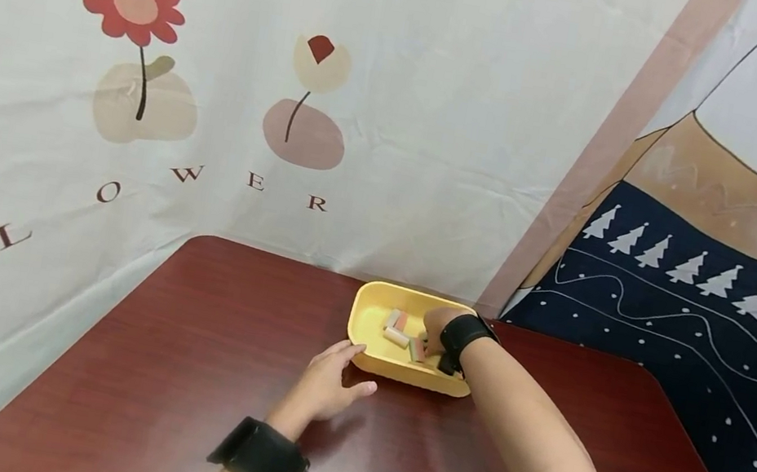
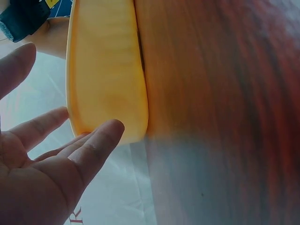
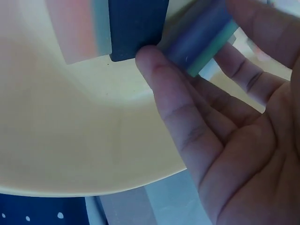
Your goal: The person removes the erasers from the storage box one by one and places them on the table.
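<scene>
A yellow tray (image 1: 376, 295) sits at the far side of a dark red table (image 1: 183, 345) and holds several small coloured blocks (image 1: 396, 335). My right hand (image 1: 433, 334) reaches into the tray. In the right wrist view, the right hand (image 3: 197, 35) pinches a blue-and-green block (image 3: 206, 33) between thumb and fingers, just above the tray floor (image 3: 70, 131). A pink block (image 3: 77, 28) and a dark blue block (image 3: 136, 26) lie beside it. My left hand (image 1: 352, 364) rests on the table, its straight fingers (image 2: 101, 138) against the tray's outer wall (image 2: 108, 70).
Printed fabric hangs behind the table: a flower cloth (image 1: 218, 120) at the back and left, a dark blue tree-patterned cloth (image 1: 690, 335) on the right. Both wrists wear black straps (image 1: 261, 461). Bare table surface stretches left of the tray and toward me.
</scene>
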`<action>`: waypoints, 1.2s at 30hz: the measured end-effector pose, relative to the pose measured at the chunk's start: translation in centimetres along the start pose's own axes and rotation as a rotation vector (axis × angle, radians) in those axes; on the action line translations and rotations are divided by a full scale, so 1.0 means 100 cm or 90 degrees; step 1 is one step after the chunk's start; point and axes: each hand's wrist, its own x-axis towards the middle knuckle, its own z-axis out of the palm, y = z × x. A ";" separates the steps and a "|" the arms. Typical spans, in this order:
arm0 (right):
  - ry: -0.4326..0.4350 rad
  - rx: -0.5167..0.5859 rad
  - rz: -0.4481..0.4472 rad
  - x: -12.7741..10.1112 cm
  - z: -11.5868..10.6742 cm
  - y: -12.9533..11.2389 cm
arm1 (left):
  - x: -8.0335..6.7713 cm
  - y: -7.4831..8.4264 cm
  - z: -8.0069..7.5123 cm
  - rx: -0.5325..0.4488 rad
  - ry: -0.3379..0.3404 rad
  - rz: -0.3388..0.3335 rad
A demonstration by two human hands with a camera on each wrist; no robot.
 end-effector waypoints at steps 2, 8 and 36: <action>0.006 -0.007 -0.007 -0.004 0.000 -0.002 | -0.001 0.001 0.001 -0.002 -0.001 -0.002; 0.003 -0.013 -0.011 -0.007 0.000 -0.004 | -0.003 0.003 0.003 -0.007 -0.003 -0.014; 0.149 0.128 -0.191 -0.067 -0.028 -0.020 | 0.001 -0.001 0.001 0.000 -0.006 -0.019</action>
